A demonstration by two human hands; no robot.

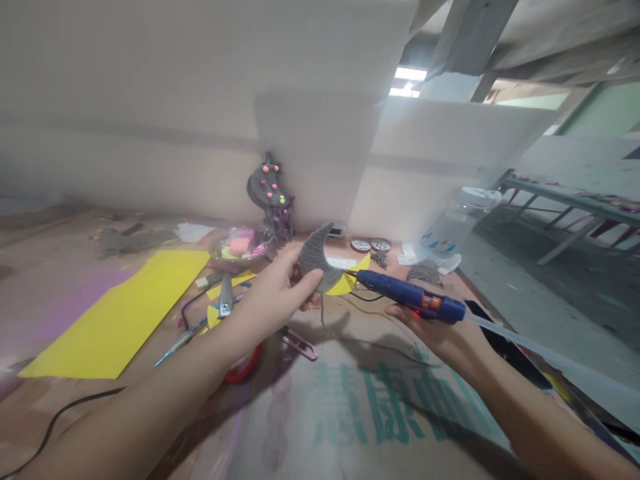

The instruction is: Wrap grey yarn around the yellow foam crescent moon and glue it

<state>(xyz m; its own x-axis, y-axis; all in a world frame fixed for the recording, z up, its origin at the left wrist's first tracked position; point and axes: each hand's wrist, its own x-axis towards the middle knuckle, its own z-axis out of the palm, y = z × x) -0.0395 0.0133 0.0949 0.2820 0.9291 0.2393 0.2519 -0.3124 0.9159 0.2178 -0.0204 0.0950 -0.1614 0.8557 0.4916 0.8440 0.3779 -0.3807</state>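
My left hand pinches a yellow crescent cutout partly wrapped in grey yarn. The wrapped part curves up to a point, while the yellow shows bare at the right end. Closed round a blue glue gun, my right hand holds it level from below. A clear glue stick sticks out of its back. The gun's nozzle touches or nearly touches the crescent where the yarn meets the yellow; I cannot tell which. A loose yarn strand trails down onto the table.
A yellow sheet lies left. Behind stand a bowl of coloured bits and a grey crescent with coloured beads. A pink hair clip and red-handled scissors lie near my left arm. A clear jar and dark phone are right.
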